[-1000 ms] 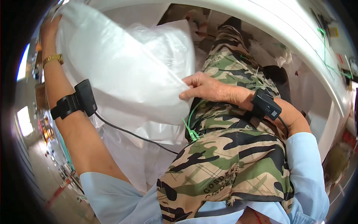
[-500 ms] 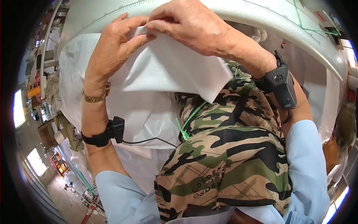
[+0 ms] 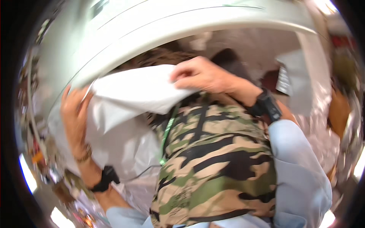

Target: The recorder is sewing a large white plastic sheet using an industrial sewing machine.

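A white sheet (image 3: 137, 85), of cloth or woven plastic, is stretched between my hands in front of the white table's curved near edge. At its left end, my left hand (image 3: 76, 108) pinches a corner between thumb and fingers. My right hand (image 3: 209, 76) is closed on the sheet's right end, fingertips curled over the edge and somewhat blurred. Below, the sheet hangs down beside the camouflage apron (image 3: 220, 159) that I wear. More white material (image 3: 125, 146) lies to the left of the apron.
The white table (image 3: 159, 28) spans the far side, thin dark lines along its surface. A green cord (image 3: 167, 131) hangs on the apron. Black devices are strapped to both my forearms, and a cable (image 3: 142, 173) runs from the left one. Crumpled clear plastic (image 3: 317, 133) lies at the right.
My hands, close together before, are now far apart, with the sheet drawn out between them. The left hand has moved left and down, the right one down. The view has shifted and blurred.
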